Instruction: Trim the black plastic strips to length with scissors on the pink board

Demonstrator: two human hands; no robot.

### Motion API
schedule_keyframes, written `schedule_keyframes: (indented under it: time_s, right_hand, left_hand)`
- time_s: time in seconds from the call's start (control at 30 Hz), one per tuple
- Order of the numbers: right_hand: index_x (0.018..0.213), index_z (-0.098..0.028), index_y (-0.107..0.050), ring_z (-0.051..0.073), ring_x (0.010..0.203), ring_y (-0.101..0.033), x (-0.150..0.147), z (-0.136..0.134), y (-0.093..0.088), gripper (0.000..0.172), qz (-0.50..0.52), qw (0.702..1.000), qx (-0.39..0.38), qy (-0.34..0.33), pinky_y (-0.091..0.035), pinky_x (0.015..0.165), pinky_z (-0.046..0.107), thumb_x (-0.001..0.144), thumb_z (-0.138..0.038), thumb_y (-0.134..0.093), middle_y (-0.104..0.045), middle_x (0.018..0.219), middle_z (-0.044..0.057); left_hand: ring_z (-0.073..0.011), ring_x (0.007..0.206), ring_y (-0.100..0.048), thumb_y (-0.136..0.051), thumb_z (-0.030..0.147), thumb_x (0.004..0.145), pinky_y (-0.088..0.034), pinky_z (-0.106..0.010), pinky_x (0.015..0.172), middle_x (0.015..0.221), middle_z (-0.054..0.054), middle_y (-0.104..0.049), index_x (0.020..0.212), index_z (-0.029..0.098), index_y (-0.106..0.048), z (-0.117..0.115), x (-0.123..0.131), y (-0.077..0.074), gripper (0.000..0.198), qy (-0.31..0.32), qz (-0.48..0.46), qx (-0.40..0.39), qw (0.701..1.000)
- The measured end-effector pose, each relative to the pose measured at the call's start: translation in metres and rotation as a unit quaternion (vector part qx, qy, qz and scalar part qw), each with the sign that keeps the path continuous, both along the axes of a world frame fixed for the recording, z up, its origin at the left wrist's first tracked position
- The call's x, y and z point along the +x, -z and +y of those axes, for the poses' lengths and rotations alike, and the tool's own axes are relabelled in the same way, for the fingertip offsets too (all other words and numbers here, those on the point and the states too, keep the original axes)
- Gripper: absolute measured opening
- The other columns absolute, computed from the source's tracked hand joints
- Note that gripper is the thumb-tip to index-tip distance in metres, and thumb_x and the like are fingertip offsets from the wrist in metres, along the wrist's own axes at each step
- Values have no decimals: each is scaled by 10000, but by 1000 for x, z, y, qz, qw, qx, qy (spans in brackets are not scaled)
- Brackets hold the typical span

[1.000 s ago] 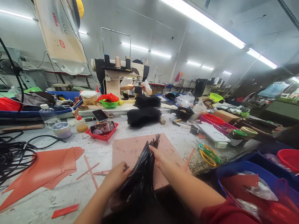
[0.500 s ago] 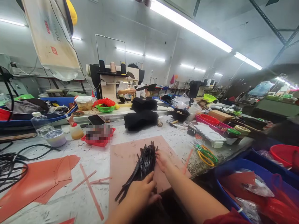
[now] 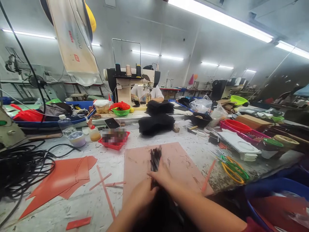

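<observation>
A bundle of thin black strips [image 3: 155,158] stands gathered upright above the pinkish board [image 3: 178,154]. Around the bundle's right side, my right hand [image 3: 163,174] is closed, thumb across the front. Lower down, my left hand [image 3: 145,193] is closed about the strips' lower part; motion smears its fingers somewhat. The lower ends of the strips are hidden by my hands and the dark area below. Left of the board lie narrow red-orange strips [image 3: 106,190] and flat orange sheets [image 3: 65,174].
Coiled black cord [image 3: 26,170] lies at far left. A red basket [image 3: 113,145], stacked black pieces [image 3: 156,124] and green- and yellow-handled scissors [image 3: 233,170] surround the board. Blue tubs [image 3: 256,190] stand at lower right. Across the table, a person sits behind a sewing machine [image 3: 124,87].
The black strips, fanned out and leaning before, are now gathered into a tighter, upright bundle. My right hand has closed around them, and the view has turned left.
</observation>
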State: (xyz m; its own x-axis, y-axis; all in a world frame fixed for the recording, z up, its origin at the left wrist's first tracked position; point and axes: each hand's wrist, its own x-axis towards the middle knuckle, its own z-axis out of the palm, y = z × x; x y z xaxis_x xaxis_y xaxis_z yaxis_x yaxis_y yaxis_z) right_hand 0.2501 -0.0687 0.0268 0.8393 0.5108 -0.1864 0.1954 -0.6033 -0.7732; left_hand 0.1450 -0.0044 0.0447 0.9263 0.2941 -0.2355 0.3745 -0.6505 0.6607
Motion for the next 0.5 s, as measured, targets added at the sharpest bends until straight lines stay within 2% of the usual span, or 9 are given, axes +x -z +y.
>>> schedule_keyframes:
  time_s: [0.1, 0.27, 0.37, 0.5]
  right_hand:
    - [1401, -70, -198, 373, 1201, -401, -1, 14, -8, 932, -41, 994, -83, -54, -298, 994, 430, 595, -117, -664, -408, 1299, 221]
    - [1411, -63, -181, 354, 1121, -484, 6, 21, -16, 884, -81, 980, -153, -100, -386, 899, 417, 635, -4, -601, -443, 1250, 251]
    - [1400, -95, -216, 321, 1090, -513, 11, 27, -16, 781, -77, 979, -161, -99, -406, 887, 437, 727, -66, -612, -495, 1208, 218]
    - [1316, -171, -370, 261, 1058, -534, 20, 31, -15, 500, -39, 989, -123, -74, -412, 903, 482, 862, -256, -560, -532, 1184, 111]
  left_hand:
    - [-224, 1095, -560, -489, 205, 737, -417, -279, 914, 1203, -53, -621, 1145, 193, -592, -6, -5, -1, 421, 29, -32, -50, 998]
    - [-220, 1054, -590, -482, 219, 746, -444, -286, 899, 1147, -46, -657, 1138, 195, -609, -7, -18, 1, 412, 23, -40, -93, 995]
    - [-240, 1056, -587, -493, 238, 740, -459, -303, 880, 1122, -57, -669, 1083, 196, -640, -9, -24, 1, 375, -14, -45, -95, 994]
    - [-264, 1039, -586, -503, 269, 735, -439, -357, 910, 1096, -114, -668, 1058, 137, -639, -9, -31, 2, 375, -57, -47, -75, 994]
